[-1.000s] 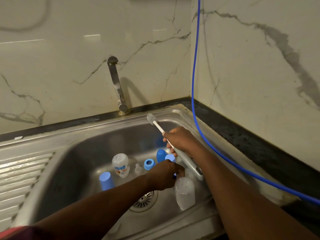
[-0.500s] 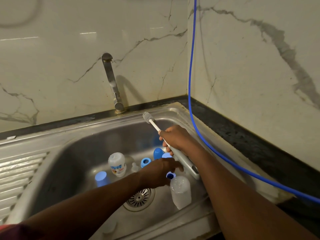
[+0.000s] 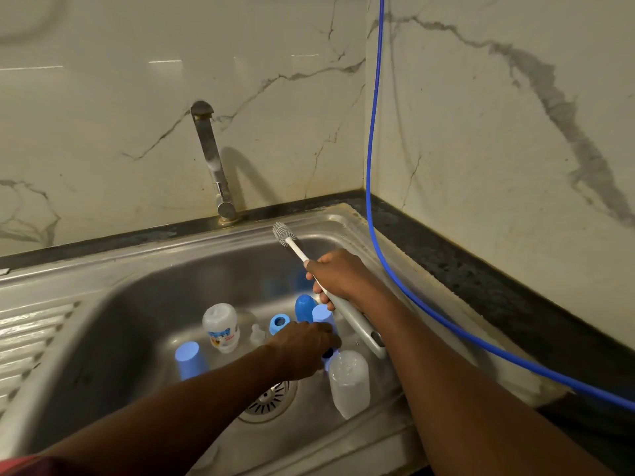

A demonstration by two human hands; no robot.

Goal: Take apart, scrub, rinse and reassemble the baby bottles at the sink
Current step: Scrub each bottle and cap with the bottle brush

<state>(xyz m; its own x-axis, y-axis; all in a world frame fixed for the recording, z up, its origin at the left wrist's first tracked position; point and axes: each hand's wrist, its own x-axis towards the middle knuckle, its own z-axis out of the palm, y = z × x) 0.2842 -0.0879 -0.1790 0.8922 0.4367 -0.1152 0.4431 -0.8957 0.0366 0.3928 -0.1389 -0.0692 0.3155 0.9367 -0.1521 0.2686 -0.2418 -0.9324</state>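
Observation:
My right hand (image 3: pixel 343 280) grips a white bottle brush by its shaft, over the back right of the steel sink (image 3: pixel 144 269). Its grey bristle head (image 3: pixel 283 232) points up toward the back rim. My left hand (image 3: pixel 302 348) reaches down into the basin, fingers curled over the blue collar (image 3: pixel 328 353) at the neck of a clear bottle (image 3: pixel 348 383) lying on the sink floor. A printed bottle (image 3: pixel 221 326) stands further left. Blue caps (image 3: pixel 190 360) (image 3: pixel 304 307), a blue ring (image 3: pixel 279 322) and a clear teat (image 3: pixel 257 334) sit around it.
The drain (image 3: pixel 269 400) lies just under my left wrist. A steel tap (image 3: pixel 211 159) stands at the back rim, with no water running. A blue hose (image 3: pixel 372 166) hangs down the corner and runs across the dark counter on the right. A ribbed drainboard (image 3: pixel 27 338) lies to the left.
The view has drifted a little, so everything sits slightly further left. Both hands keep the same hold and the same places relative to the bottle and brush.

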